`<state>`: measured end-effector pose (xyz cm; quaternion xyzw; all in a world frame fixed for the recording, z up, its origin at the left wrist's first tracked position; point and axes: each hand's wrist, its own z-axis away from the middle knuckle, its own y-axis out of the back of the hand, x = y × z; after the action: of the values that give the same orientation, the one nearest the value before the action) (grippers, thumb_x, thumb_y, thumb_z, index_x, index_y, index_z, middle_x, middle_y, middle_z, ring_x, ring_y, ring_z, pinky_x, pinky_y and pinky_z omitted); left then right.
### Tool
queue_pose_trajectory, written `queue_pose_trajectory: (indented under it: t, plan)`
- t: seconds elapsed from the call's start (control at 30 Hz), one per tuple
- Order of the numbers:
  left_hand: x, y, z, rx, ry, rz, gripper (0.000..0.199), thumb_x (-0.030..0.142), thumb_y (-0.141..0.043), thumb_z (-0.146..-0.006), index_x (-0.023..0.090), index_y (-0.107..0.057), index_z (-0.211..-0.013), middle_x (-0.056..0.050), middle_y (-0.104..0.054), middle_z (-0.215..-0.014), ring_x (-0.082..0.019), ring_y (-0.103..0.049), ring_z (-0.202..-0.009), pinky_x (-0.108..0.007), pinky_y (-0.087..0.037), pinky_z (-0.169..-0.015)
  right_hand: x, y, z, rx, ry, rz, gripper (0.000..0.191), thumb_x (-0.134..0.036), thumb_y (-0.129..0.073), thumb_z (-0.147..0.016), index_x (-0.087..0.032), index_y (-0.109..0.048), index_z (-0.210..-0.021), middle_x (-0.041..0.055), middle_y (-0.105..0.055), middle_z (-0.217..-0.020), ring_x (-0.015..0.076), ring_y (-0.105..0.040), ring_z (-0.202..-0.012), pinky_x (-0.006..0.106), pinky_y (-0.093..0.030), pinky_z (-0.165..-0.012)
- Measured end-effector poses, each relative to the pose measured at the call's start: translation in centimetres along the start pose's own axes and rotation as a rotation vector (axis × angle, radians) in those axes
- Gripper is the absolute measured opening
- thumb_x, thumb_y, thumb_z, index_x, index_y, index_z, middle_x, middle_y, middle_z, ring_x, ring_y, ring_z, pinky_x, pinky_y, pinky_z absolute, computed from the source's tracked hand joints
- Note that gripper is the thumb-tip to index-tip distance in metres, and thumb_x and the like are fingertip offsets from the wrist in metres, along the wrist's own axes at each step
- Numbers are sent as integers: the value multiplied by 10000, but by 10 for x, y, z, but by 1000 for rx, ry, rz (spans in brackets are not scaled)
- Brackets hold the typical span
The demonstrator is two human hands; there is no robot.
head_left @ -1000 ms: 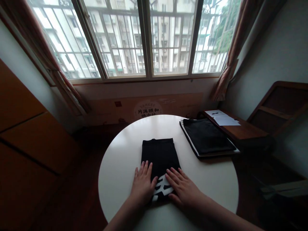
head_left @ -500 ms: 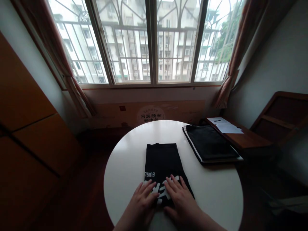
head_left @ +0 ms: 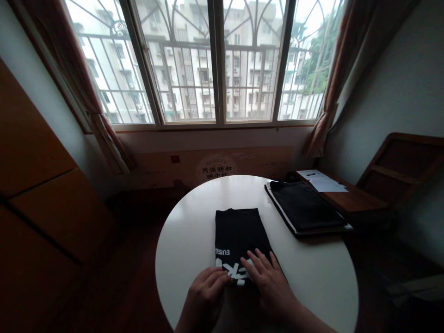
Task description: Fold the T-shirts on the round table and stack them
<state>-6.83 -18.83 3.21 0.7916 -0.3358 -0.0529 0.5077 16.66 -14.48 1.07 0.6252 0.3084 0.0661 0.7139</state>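
Note:
A folded black garment [head_left: 239, 231] with white lettering lies flat on the round white table [head_left: 187, 236]; its exact kind does not show. At its near left corner is my left hand [head_left: 207, 289], fingers drawn together and curled over the near edge, gripping the cloth. My right hand [head_left: 268, 277] rests palm down on the near right part, fingers spread across the large white print. Parts of the near edge are hidden under both hands.
A stack of folded dark cloth [head_left: 305, 206] with a pale layer lies at the table's right rim. Beyond it, a wooden chair [head_left: 398, 162] stands near a brown wooden surface [head_left: 360, 199] bearing a white paper [head_left: 322, 180]. A wooden cabinet [head_left: 38, 185] is on the left.
My left hand's fingers have gone from lying flat on the print to curling together at the near left corner. My right hand still lies spread. The view has shifted slightly.

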Motion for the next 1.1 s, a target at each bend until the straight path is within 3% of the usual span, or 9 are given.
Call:
queue_pose_trajectory:
  t: [0.17,0.33,0.43,0.57,0.7,0.87,0.93,1.0,1.1]
  plan:
    - [-15,-6,7,-43,-2,43,430,44,-454,-871,248,-669,-1184,-65,-743,-1144,-210,-689,-1069,-355,-617,-896,52,11,19,126,-111,12,891,35,-447,-597,-316,-589,-1404,35,-378,-1597,301,-337,-1473,594,-230,-1194]
    - [-30,-20,10,-231,79,-4,741,23,-592,-639,288,-613,-1331,-66,-605,-1420,-302,-554,-1309,-497,-533,-1052,79,11,26,176,3,-82,694,-3,-488,-687,-303,-701,-1276,69,-482,-1530,287,-450,-1402,514,-360,-1152]
    - [-34,-21,8,-264,98,10,567,47,-600,-705,316,-709,-1192,-55,-615,-1409,-314,-538,-1325,-524,-531,-1039,81,13,25,224,42,-168,471,-134,-598,-790,-294,-742,-1209,111,-507,-1502,322,-493,-1360,531,-396,-1121]
    - [-30,-11,5,-123,114,209,363,105,-577,-825,299,-761,-1071,-76,-655,-1347,-272,-574,-1289,-450,-550,-1022,79,27,35,286,89,-382,256,-318,-618,-900,-254,-785,-1082,138,-495,-1500,329,-490,-1363,518,-415,-1117]
    - [-13,2,0,40,213,456,197,265,-607,-898,294,-779,-991,-95,-687,-1292,-276,-616,-1240,-453,-552,-1012,73,40,54,351,103,-647,246,-423,-633,-924,-232,-773,-988,151,-476,-1510,339,-470,-1380,512,-422,-1118]
    - [21,12,-21,217,305,730,262,456,-635,-902,242,-767,-977,-113,-765,-1106,-309,-674,-1142,-523,-495,-1048,57,46,70,499,116,-1213,245,-468,-705,-876,-232,-710,-942,145,-501,-1490,362,-534,-1318,471,-610,-857]
    - [38,20,-34,230,362,868,309,493,-653,-884,214,-751,-973,-97,-780,-937,-268,-729,-905,-419,-590,-843,54,54,75,563,131,-1316,244,-459,-731,-860,-234,-712,-953,138,-642,-1323,333,-659,-1146,465,-626,-805]
    - [57,31,-51,221,423,977,351,520,-686,-850,188,-732,-953,-60,-736,-758,-195,-668,-649,-284,-542,-573,56,70,83,650,114,-1294,287,-488,-729,-851,-215,-730,-940,120,-750,-1017,292,-739,-869,450,-640,-713]
    - [88,55,-84,189,404,1058,371,522,-743,-798,166,-713,-899,-30,-678,-690,-147,-582,-592,-227,-453,-520,74,107,99,828,55,-1068,385,-565,-670,-862,-192,-759,-897,104,-738,-740,294,-730,-662,428,-632,-561]
